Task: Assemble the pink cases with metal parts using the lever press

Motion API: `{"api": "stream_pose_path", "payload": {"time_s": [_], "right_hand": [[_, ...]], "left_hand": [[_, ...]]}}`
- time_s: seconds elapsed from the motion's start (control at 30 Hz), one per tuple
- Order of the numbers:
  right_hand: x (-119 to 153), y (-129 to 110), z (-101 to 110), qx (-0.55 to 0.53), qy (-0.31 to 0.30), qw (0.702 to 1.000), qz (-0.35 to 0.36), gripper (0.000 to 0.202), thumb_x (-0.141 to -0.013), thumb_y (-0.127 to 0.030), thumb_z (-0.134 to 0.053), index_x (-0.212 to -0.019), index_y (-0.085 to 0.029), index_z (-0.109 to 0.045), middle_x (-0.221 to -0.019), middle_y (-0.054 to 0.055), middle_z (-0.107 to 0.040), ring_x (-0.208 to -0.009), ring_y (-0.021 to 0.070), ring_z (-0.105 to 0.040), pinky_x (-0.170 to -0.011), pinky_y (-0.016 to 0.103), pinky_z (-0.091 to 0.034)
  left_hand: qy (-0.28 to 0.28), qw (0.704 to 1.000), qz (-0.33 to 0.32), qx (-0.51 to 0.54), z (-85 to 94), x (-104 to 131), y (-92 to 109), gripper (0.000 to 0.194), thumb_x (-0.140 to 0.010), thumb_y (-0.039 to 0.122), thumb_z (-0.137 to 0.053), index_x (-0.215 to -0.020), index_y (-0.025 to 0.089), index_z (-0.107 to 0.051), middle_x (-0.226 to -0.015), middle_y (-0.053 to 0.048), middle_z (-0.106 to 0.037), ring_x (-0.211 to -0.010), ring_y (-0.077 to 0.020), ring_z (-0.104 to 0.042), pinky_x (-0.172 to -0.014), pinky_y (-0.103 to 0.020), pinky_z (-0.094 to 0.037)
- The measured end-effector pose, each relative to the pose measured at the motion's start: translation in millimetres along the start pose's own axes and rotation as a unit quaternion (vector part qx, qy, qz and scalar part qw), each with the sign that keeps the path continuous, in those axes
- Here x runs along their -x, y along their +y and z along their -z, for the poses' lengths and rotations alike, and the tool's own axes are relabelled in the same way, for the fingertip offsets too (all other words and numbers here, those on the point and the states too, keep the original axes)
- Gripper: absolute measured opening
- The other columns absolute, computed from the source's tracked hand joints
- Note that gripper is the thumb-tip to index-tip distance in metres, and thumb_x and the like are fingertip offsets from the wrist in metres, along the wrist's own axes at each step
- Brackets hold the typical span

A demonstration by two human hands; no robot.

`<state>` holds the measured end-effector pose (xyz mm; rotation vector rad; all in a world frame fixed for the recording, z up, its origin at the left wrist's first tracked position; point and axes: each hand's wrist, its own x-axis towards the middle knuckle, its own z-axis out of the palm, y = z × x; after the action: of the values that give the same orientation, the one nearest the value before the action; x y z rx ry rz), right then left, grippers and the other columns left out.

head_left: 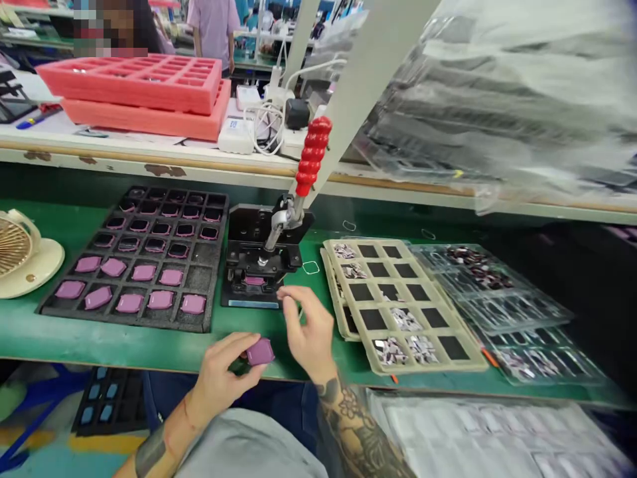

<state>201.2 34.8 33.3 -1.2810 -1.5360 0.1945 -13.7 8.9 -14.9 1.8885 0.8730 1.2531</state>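
Between the thumb and fingers of my left hand (226, 372) is a purple watch-shaped case (260, 352), held over the table's front edge. My right hand (307, 325) is raised just in front of a black clamp press (263, 255), its thumb and fingertips close together; whether something small is between them is too fine to make out. The press has a red ribbed handle (313, 156) standing up, and another purple piece (255, 281) sits low inside it. To the left, a black foam tray (202, 275) holds several purple cases, the rear ones showing dark faces.
Beige compartment trays (368, 345) with small shiny parts lie right of the press, beside clear plastic trays (532, 312). A cream fan (24, 255) stands far left. Red foam trays (144, 119) and cables rest on the shelf above. A person (213, 30) stands in the background.
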Motion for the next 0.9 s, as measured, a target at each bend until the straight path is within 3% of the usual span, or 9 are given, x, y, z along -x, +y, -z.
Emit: {"api": "stream_pose_path", "payload": {"time_s": [0.07, 0.17, 0.3, 0.4, 0.53, 0.63, 0.77, 0.9], "right_hand": [[22.7, 15.2, -8.8, 0.042, -0.083, 0.995, 0.02, 0.029, -0.113, -0.018, -0.055, -0.134, -0.024, -0.075, -0.129, 0.011, -0.08, -0.122, 0.0264, -0.077, -0.105, 0.049, -0.068], [18.3, 30.6, -29.1, 0.087, -0.163, 0.981, 0.058, 0.045, -0.111, -0.013, -0.053, -0.153, -0.022, -0.066, -0.154, 0.016, -0.069, -0.147, 0.0316, -0.065, -0.124, 0.06, -0.06], [-17.0, 44.9, -59.3, 0.121, -0.224, 0.966, 0.049, 0.049, -0.102, -0.001, -0.054, -0.145, -0.016, -0.072, -0.139, 0.02, -0.076, -0.135, 0.0335, -0.071, -0.122, 0.058, -0.06], [-26.5, 48.3, -68.8, 0.114, -0.214, 0.97, 0.026, 0.046, -0.101, 0.001, -0.053, -0.139, -0.013, -0.075, -0.129, 0.021, -0.078, -0.127, 0.034, -0.073, -0.116, 0.055, -0.063], [-4.6, 34.3, -52.9, 0.046, -0.171, 0.984, -0.006, 0.048, -0.11, -0.01, -0.051, -0.153, -0.021, -0.066, -0.143, 0.017, -0.073, -0.135, 0.0291, -0.071, -0.118, 0.048, -0.062], [21.8, 19.8, -28.9, -0.014, -0.128, 0.991, -0.037, 0.048, -0.113, -0.014, -0.05, -0.157, -0.028, -0.064, -0.148, 0.012, -0.071, -0.138, 0.0243, -0.07, -0.12, 0.043, -0.061], [48.0, 15.9, 2.1, 0.004, -0.1, 0.993, -0.065, 0.044, -0.113, -0.019, -0.055, -0.155, -0.029, -0.066, -0.148, 0.013, -0.072, -0.138, 0.0265, -0.071, -0.117, 0.047, -0.062], [57.9, 27.6, 26.4, 0.05, -0.096, 0.992, -0.063, 0.042, -0.113, -0.024, -0.058, -0.154, -0.029, -0.067, -0.148, 0.013, -0.073, -0.138, 0.0301, -0.071, -0.116, 0.053, -0.061]], "left_hand": [[0.005, 1.0, -0.012, -0.026, 7.1, 6.2, 5.1, 0.051, -0.092, 0.015, -0.086, -0.141, 0.029, -0.08, -0.123, -0.009, -0.088, -0.107, -0.0268, -0.086, -0.095, -0.037, -0.073], [0.014, 0.998, -0.028, -0.058, 15.9, 5.7, 10.9, 0.053, -0.093, 0.016, -0.087, -0.143, 0.03, -0.078, -0.124, -0.009, -0.088, -0.106, -0.0268, -0.086, -0.094, -0.037, -0.073], [0.007, 0.995, -0.054, -0.09, 22.8, -5.8, 15.1, 0.052, -0.097, 0.016, -0.085, -0.146, 0.029, -0.075, -0.127, -0.01, -0.086, -0.11, -0.027, -0.085, -0.099, -0.039, -0.072], [-0.007, 0.992, -0.034, -0.125, 30.2, -12.7, 15.3, 0.046, -0.102, 0.019, -0.08, -0.147, 0.029, -0.074, -0.131, -0.012, -0.082, -0.117, -0.0274, -0.082, -0.104, -0.041, -0.07], [-0.011, 0.971, 0.0, -0.24, 43.0, -25.6, 7.8, 0.04, -0.107, 0.025, -0.074, -0.147, 0.028, -0.074, -0.132, -0.012, -0.076, -0.114, -0.0272, -0.08, -0.102, -0.041, -0.067], [-0.055, 0.944, 0.017, -0.326, 41.5, -49.4, -2.2, 0.043, -0.11, 0.026, -0.068, -0.153, 0.028, -0.07, -0.137, -0.011, -0.076, -0.105, -0.0253, -0.081, -0.09, -0.035, -0.067], [-0.14, 0.909, 0.054, -0.39, 16.1, -94.5, -15.2, 0.033, -0.113, 0.024, -0.06, -0.142, 0.024, -0.076, -0.14, -0.016, -0.075, -0.095, -0.0251, -0.082, -0.076, -0.033, -0.063], [-0.171, 0.905, 0.08, -0.382, -8.7, -123.0, -20.8, 0.028, -0.109, 0.012, -0.057, -0.114, 0.016, -0.084, -0.106, -0.016, -0.078, -0.085, -0.0279, -0.082, -0.074, -0.035, -0.062]]}}
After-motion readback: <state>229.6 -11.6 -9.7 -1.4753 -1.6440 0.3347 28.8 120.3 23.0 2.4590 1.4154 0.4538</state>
